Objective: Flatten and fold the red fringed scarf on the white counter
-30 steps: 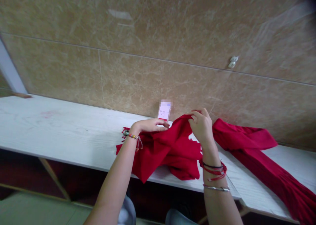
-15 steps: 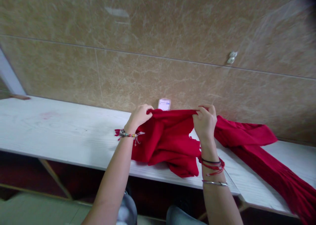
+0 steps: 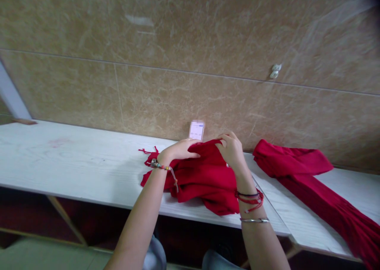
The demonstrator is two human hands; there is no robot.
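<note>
A red scarf (image 3: 204,183) with fringed ends lies bunched on the white bench top, its upper edge raised near the wall. My right hand (image 3: 233,151) is closed on that edge, pinching the fabric between thumb and fingers. Across from it, my left hand (image 3: 182,149) rests at the scarf's upper left, fingers stretched out and thumb apart, touching the cloth. Part of the scarf is hidden under my left wrist, and a small fringed bit pokes out to its left.
A second red scarf (image 3: 314,187), folded over, lies on the right with its fringe toward the front edge. A phone (image 3: 196,131) with a lit screen leans on the tiled wall (image 3: 148,88). The white bench top (image 3: 74,155) has open compartments below.
My hands have moved closer together, and the taut upper edge has slackened and sunk. My left fingers have spread, and more of the phone shows above the cloth.
</note>
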